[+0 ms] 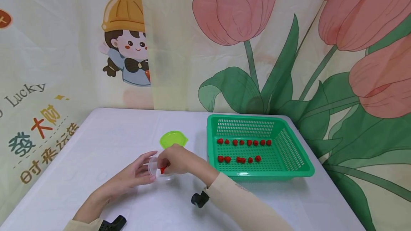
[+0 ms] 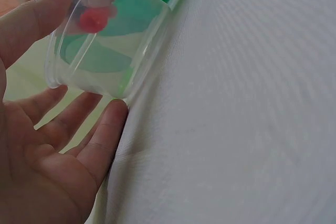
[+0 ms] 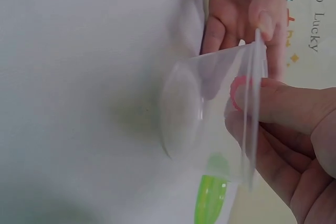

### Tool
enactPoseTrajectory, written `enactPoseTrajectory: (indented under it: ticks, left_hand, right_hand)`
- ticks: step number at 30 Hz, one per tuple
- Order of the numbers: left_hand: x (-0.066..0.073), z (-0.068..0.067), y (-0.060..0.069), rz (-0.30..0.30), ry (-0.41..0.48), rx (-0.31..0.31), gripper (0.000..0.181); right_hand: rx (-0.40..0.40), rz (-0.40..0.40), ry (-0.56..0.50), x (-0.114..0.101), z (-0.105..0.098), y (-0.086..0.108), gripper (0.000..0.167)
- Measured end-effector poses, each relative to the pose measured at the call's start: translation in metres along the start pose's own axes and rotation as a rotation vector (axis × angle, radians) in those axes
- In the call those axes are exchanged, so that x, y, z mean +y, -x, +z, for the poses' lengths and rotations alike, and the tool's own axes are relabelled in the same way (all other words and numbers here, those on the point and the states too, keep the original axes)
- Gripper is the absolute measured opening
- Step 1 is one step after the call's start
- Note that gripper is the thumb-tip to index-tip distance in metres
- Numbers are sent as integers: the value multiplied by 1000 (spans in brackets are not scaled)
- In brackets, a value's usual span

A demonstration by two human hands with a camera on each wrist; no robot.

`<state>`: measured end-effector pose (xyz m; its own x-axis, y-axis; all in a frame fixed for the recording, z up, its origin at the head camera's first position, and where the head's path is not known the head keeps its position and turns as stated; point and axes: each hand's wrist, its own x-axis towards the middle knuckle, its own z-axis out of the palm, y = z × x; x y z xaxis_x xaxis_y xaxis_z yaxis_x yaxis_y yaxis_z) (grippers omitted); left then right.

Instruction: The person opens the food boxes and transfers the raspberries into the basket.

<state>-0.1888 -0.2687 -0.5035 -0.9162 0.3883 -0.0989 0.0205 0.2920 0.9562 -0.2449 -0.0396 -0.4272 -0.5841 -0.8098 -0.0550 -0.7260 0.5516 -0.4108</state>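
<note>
My left hand (image 1: 130, 175) holds a clear plastic cup (image 2: 113, 72) at its side on the white table. In the left wrist view its thumb is at the rim and its fingers lie along the opposite side. My right hand (image 1: 178, 159) reaches into the cup's mouth and pinches a small red raspberry (image 2: 93, 20) between thumb and fingertips. The raspberry is inside the rim, seen through the clear wall. No other berry can be made out in the cup. In the right wrist view the cup (image 3: 215, 145) stands with its base on the table.
A green plastic basket (image 1: 302, 167) stands at the right, with two rows of raspberries (image 1: 249, 142) on its floor. Behind the cup lies a lime-green lid (image 1: 173, 139). The white table (image 1: 138, 127) meets a printed curtain (image 1: 173, 45) at the back.
</note>
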Motion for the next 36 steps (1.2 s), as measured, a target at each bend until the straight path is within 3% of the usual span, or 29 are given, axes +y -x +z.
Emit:
enactPoseTrajectory:
  ticks: [8,11,18,21,31,36]
  left_hand:
    - [0,-1,0,-41,0,10,88]
    - [-1,-1,0,-5,0,0,88]
    - [-1,-1,-1,0,5,6,87]
    - [-2,-1,0,30,-2,5,87]
    - [-2,-1,1,51,11,1,87]
    - [-1,0,2,55,18,0,87]
  right_hand:
    - [41,-17,-48,2,-16,21,13]
    - [60,-7,-67,6,-23,32,13]
    - [101,-17,-97,21,-41,63,11]
    - [129,-6,-141,28,-50,81,12]
    - [315,15,-180,70,-76,139,14]
    - [400,73,-190,95,-87,169,17]
